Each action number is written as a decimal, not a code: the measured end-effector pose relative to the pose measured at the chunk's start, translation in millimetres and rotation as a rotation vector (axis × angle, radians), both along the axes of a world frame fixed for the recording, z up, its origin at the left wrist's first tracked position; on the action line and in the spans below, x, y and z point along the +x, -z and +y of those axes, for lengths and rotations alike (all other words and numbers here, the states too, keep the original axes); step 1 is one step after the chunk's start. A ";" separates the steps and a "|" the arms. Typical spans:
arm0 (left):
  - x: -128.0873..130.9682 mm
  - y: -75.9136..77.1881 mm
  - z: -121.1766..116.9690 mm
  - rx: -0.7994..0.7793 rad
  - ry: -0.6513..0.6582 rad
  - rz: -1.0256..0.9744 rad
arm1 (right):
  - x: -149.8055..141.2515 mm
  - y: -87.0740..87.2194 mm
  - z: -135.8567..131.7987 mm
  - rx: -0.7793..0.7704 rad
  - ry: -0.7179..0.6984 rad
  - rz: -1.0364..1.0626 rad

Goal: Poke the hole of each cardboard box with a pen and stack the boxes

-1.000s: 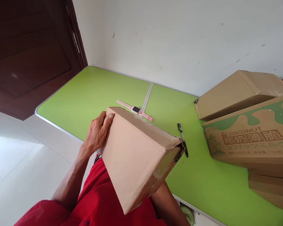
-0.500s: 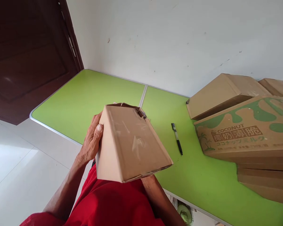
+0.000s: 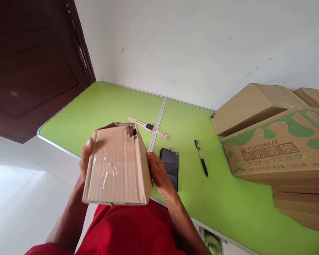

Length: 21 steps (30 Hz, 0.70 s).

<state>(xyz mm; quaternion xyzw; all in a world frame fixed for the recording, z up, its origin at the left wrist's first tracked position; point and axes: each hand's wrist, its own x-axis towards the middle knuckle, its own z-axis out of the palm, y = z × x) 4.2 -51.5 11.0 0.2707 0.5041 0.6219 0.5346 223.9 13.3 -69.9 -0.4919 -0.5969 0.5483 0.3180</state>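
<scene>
I hold a small brown cardboard box [image 3: 118,166] with clear tape on its top face, above the near edge of the green table [image 3: 101,106]. My left hand [image 3: 84,159] grips its left side, thumb on the upper corner. My right hand [image 3: 158,173] presses against its right side, fingers mostly hidden behind the box. The box's far end looks torn open. A black phone [image 3: 170,166] lies on the table just right of my right hand. A pink smartwatch [image 3: 149,126] lies flat beyond the box.
A black pen [image 3: 201,157] lies right of the phone. Stacked cardboard boxes, one printed COCONUT [image 3: 276,148], fill the table's right side. A dark wooden door [image 3: 29,63] stands at the left, a white wall behind, pale floor tiles below left.
The box has turned and shifted left, so its taped face points up. The phone and watch, hidden behind it before, now show. My right hand has come into view on its right side.
</scene>
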 end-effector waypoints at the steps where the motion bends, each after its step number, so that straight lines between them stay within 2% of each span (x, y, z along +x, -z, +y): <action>1: -0.2 -1.5 -4.0 -0.006 -0.026 -0.021 | -0.3 -1.1 2.1 -0.011 0.005 -0.017; 6: -4.6 -6.6 -28.3 0.041 -0.011 0.134 | -2.1 -1.7 9.1 -0.033 0.029 -0.069; 9: -11.3 -10.5 -43.1 0.044 0.005 0.261 | -1.9 -9.7 7.9 -0.027 0.032 -0.084; 12: -11.0 -20.0 -53.3 0.075 0.050 0.442 | 0.8 -35.5 -2.0 -0.018 0.014 0.006; 15: 3.1 -37.0 -57.4 0.070 0.011 0.593 | 5.2 -73.9 -18.4 -0.025 -0.038 0.188; 18: 23.5 -55.6 -59.6 0.031 -0.064 0.579 | 9.2 -107.3 -31.1 0.012 -0.127 0.246; 21: 35.6 -67.5 -62.2 0.015 -0.038 0.545 | 11.9 -126.0 -35.6 0.047 -0.237 0.155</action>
